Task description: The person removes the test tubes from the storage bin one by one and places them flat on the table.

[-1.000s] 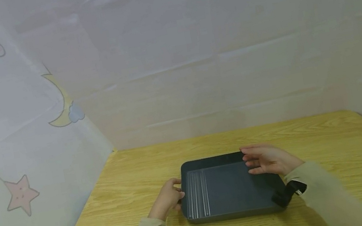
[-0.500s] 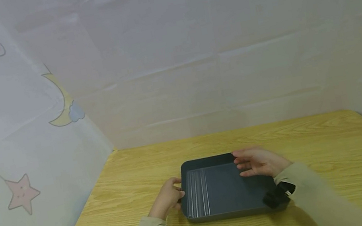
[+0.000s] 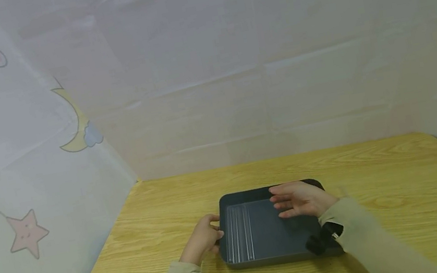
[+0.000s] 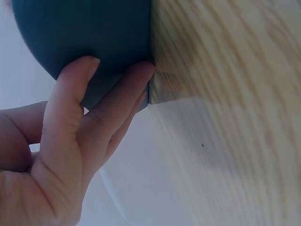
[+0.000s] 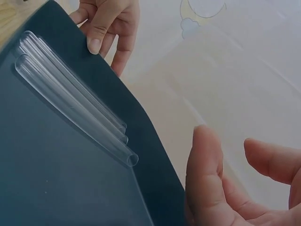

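Note:
A dark grey rectangular tray (image 3: pixel 275 259) lies on the wooden table. Several clear test tubes (image 3: pixel 238 234) lie side by side along its left end; the right wrist view shows these tubes (image 5: pixel 77 108) with rounded ends and one open mouth. My left hand (image 3: pixel 202 237) touches the outside of the tray's left wall; in the left wrist view its fingers (image 4: pixel 117 96) rest against that wall near the tabletop. Over the tray's right half is my right hand (image 3: pixel 302 200), fingers loosely bent and apart, holding nothing. Part of the tray's right side is hidden by this hand and sleeve.
The wooden table (image 3: pixel 162 214) reaches back to a pale cloth backdrop (image 3: pixel 209 84) with printed cartoons. A black strap with a camera (image 3: pixel 320 240) is on the right wrist and partly covers the tray's near right corner.
My right hand has moved left over the tray, from its right side toward the middle. The left hand, tray and test tubes have stayed in place.

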Tool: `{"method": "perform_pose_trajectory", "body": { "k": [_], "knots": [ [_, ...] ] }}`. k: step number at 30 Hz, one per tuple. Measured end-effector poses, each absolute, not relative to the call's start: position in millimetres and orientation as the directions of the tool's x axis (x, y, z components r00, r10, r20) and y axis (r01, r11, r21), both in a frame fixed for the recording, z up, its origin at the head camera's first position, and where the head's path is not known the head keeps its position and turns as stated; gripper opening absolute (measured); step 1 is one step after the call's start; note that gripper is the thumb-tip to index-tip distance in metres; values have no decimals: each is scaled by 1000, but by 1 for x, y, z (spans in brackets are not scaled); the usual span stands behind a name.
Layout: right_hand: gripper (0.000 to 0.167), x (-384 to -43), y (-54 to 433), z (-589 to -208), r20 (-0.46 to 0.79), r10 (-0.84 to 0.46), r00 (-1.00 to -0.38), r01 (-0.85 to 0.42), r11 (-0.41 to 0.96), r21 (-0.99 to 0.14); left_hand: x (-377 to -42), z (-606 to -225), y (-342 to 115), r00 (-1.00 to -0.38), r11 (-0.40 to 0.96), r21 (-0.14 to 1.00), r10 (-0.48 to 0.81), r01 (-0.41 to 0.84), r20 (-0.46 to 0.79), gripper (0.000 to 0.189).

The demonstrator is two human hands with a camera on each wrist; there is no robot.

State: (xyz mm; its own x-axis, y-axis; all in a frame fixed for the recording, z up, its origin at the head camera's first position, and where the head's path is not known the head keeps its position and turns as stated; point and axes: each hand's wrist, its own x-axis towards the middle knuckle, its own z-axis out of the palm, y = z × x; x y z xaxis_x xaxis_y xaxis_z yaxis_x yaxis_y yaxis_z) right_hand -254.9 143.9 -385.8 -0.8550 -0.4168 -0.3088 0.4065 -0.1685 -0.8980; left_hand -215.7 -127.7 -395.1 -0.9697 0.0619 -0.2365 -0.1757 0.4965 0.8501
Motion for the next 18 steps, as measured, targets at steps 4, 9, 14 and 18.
{"method": "perform_pose_trajectory", "body": {
  "k": [4,9,14,18],
  "knots": [
    [11,-257,138,-390,-318,-417,-851,410,-151,-899,-215,-395,-127,-969,497,850,61,-178,-239,41],
    [17,-260,132,-393,-333,-421,-844,428,-154,-891,-215,-395,-128,-970,498,849,58,-176,-235,41],
    [10,-262,127,-392,-324,-439,-838,426,-156,-891,-215,-395,-128,-970,505,845,56,-176,-236,42],
    [9,-263,121,-392,-336,-451,-827,437,-137,-889,-216,-394,-128,-971,506,845,57,-171,-231,42]
  ]
}}
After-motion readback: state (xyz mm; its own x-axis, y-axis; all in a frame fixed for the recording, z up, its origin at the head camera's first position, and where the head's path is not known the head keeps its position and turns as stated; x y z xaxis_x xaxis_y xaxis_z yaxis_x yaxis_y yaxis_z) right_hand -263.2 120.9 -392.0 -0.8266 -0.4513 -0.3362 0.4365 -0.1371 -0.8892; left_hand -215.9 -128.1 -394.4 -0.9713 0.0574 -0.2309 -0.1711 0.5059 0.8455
